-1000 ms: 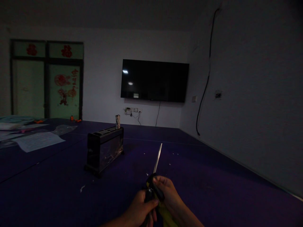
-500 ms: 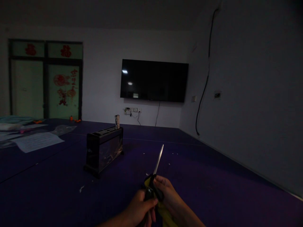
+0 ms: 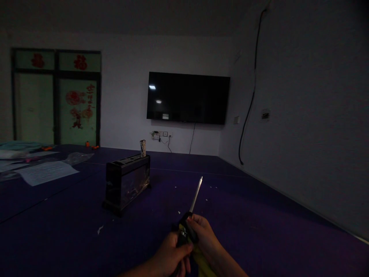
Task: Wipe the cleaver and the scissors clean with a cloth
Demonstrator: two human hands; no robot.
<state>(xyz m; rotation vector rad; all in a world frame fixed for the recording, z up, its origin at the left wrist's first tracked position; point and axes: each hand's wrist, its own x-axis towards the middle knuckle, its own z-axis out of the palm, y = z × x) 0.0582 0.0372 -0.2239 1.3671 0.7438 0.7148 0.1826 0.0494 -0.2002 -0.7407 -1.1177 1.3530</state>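
Observation:
Low in the middle of the view, both hands meet around a tool with a slender, pale metal shaft (image 3: 196,195) and a dark grip with yellow on it. The shaft points up and away, narrowing at its tip. My left hand (image 3: 170,252) is closed round the lower dark part, thumb on top. My right hand (image 3: 204,234) pinches the black part near the shaft's base. Something yellow (image 3: 203,263) shows under my right wrist; its kind is unclear. Ahead to the left stands a black slotted block (image 3: 132,181), resembling a knife block, with a speckled handle (image 3: 143,148) sticking up.
The purple table top (image 3: 245,231) carries small white scraps (image 3: 100,229). Printed paper (image 3: 47,172), clear plastic (image 3: 79,157) and small orange things (image 3: 95,147) lie at the far left. A television (image 3: 188,98) hangs on the back wall; a black cable (image 3: 248,111) runs down the right wall.
The shaft's tip has swung slightly to the right, and the black-and-yellow part has turned a little between my fingers. Both hands keep their hold.

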